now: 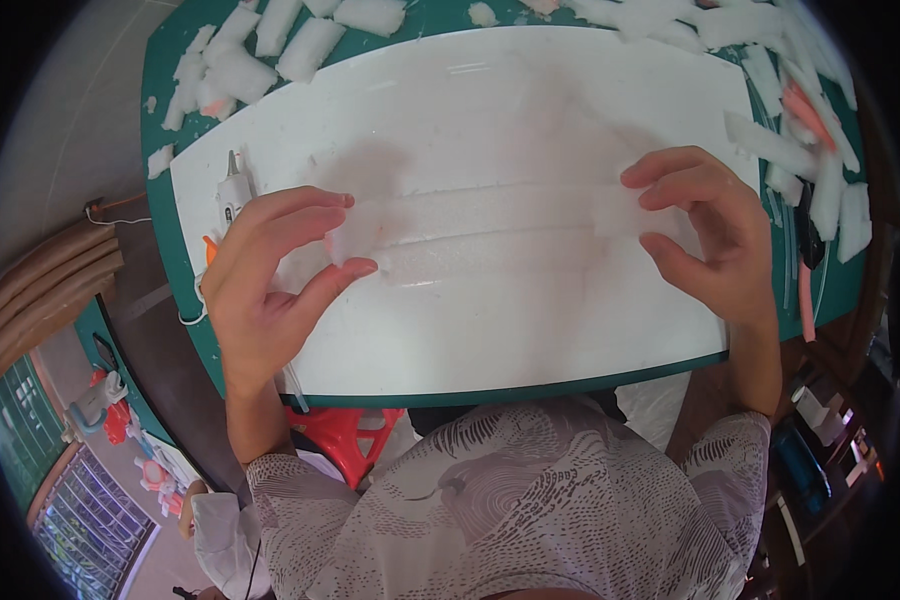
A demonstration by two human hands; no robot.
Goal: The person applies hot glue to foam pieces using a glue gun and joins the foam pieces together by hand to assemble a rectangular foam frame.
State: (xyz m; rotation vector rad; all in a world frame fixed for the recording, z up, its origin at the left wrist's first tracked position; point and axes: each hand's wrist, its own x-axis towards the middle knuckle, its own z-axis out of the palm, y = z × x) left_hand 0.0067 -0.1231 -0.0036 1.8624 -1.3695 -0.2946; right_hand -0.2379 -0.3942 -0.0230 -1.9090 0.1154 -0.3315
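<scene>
A strip of thin, translucent white foam sheet stretches crosswise above the white board, with long fold or edge lines along it. My left hand has its end between the thumb and fingertips. At the other end, my right hand curves its fingers and thumb around the foam, the fingertips spaced apart across its width. The pale foam blends into the board, so its exact outline is hard to make out.
Cut white foam pieces lie along the far left edge of the green table, with more foam strips at the right. A white glue gun rests beside my left hand. A red stool stands below; another person is at lower left.
</scene>
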